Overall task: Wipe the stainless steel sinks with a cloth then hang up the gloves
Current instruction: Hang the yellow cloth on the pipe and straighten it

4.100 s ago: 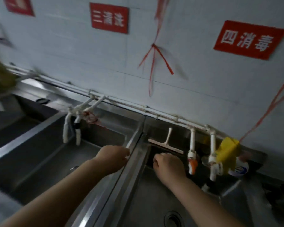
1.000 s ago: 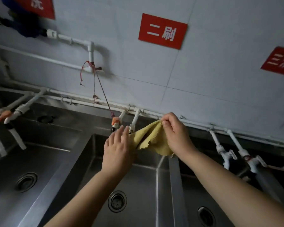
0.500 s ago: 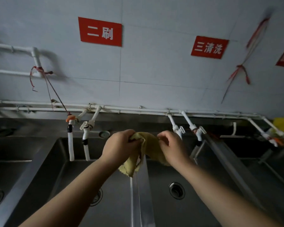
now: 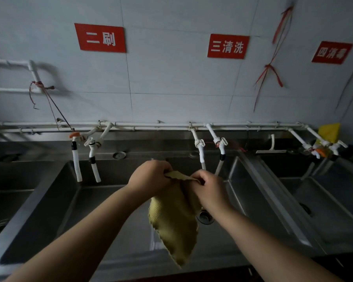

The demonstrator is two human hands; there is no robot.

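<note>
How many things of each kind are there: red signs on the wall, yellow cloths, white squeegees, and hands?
Red signs: 3
Yellow cloths: 2, one held, one on the far-right taps
White squeegee: 1
Hands: 2, left hand, right hand
Total: 8

Both hands — left hand (image 4: 149, 177), right hand (image 4: 209, 190) — pinch the top edge of a yellow woven cloth (image 4: 174, 224) hanging below the grip, above the stainless steel sinks (image 4: 49, 200); white plastic taps (image 4: 200, 147) stand behind — red wall signs (image 4: 100, 38) higher.
</note>
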